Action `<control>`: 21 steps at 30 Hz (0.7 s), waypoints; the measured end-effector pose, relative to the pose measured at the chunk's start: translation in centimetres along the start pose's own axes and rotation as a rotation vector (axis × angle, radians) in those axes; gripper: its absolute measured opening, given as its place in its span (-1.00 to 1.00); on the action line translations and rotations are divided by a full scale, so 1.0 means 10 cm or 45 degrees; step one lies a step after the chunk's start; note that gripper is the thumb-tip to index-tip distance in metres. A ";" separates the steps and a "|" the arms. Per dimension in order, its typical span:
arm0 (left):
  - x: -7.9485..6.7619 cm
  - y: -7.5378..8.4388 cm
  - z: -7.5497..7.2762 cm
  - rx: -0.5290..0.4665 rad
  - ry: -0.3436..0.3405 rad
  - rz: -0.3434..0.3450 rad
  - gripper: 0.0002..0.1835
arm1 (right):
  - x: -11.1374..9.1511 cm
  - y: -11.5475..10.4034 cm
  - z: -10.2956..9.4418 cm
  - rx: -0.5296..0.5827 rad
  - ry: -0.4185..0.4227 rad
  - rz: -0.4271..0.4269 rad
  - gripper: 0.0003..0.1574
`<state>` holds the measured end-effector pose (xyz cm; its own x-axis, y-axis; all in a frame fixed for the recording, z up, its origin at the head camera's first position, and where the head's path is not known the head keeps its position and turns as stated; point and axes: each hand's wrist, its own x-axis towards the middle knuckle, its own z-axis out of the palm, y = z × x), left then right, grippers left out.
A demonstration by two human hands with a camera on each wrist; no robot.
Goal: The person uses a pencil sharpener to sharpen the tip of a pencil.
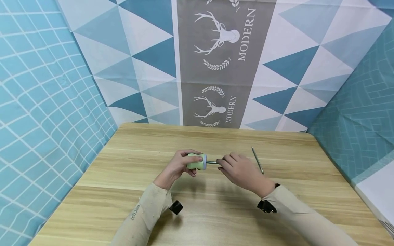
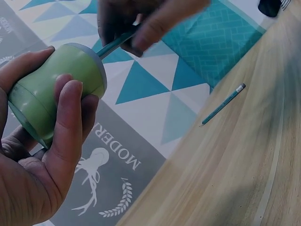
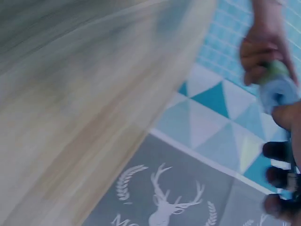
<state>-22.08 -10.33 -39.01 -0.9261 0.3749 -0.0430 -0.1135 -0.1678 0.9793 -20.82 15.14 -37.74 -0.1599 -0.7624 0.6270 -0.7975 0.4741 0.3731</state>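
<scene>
My left hand [image 1: 181,164] grips a light green pencil sharpener [image 2: 61,77], fingers and thumb wrapped round its rounded body. A dark pencil [image 2: 113,45] runs straight out of the sharpener's pale blue-grey end. My right hand [image 1: 241,172] pinches this pencil between thumb and fingers, a short way from the sharpener. Both hands are raised over the table, facing each other. In the right wrist view the sharpener's round end [image 3: 277,94] shows blurred, with the right thumb in front of it. The pencil's tip is hidden inside the sharpener.
A second dark pencil [image 1: 258,160] lies on the wooden table [image 1: 215,218], just beyond my right hand. Patterned cloth [image 1: 215,68] hangs behind the table, with blue checked cloth [image 1: 46,102] at the left. Something white [image 1: 375,194] stands at the right edge.
</scene>
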 end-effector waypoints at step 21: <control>0.00 -0.01 0.02 -0.028 0.004 0.000 -0.75 | 0.03 0.00 0.29 -0.066 0.306 -0.067 -0.65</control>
<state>-22.03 -10.11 -39.10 -0.9272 0.3721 -0.0436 -0.1213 -0.1880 0.9746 -22.55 13.68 -39.54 0.0290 -0.6627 0.7484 -0.7692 0.4633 0.4401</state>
